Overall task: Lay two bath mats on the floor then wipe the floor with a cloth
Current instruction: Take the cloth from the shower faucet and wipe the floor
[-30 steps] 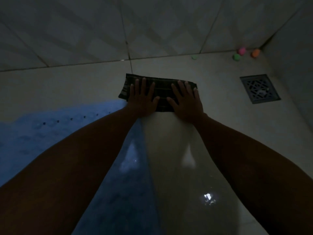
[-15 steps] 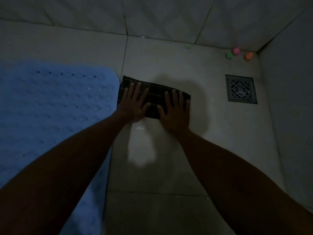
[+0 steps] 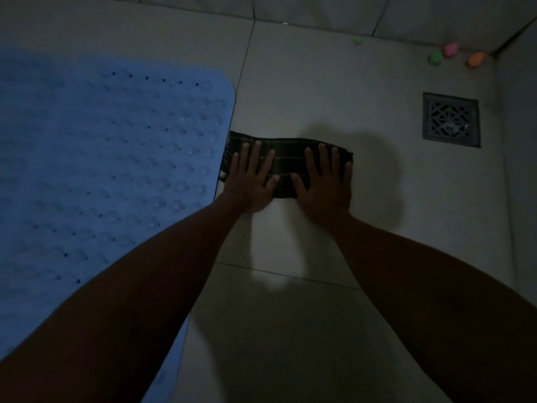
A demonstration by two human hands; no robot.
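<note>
A dark, striped, folded cloth lies flat on the pale tiled floor. Both my hands press down on it with fingers spread: my left hand on its left half, my right hand on its right half. The cloth's left end touches the edge of a blue bath mat with suction bumps and small holes, which lies flat on the floor at the left. Only this one mat is in view. My forearms hide the mat's near corner.
A square metal floor drain sits at the right. Small green, pink and orange objects lie in the far right corner. Tiled walls close the far side and the right side. The room is dim.
Both hands have slid the cloth back toward me, away from the far wall, along the mat's right edge. More of the blue mat shows now.
</note>
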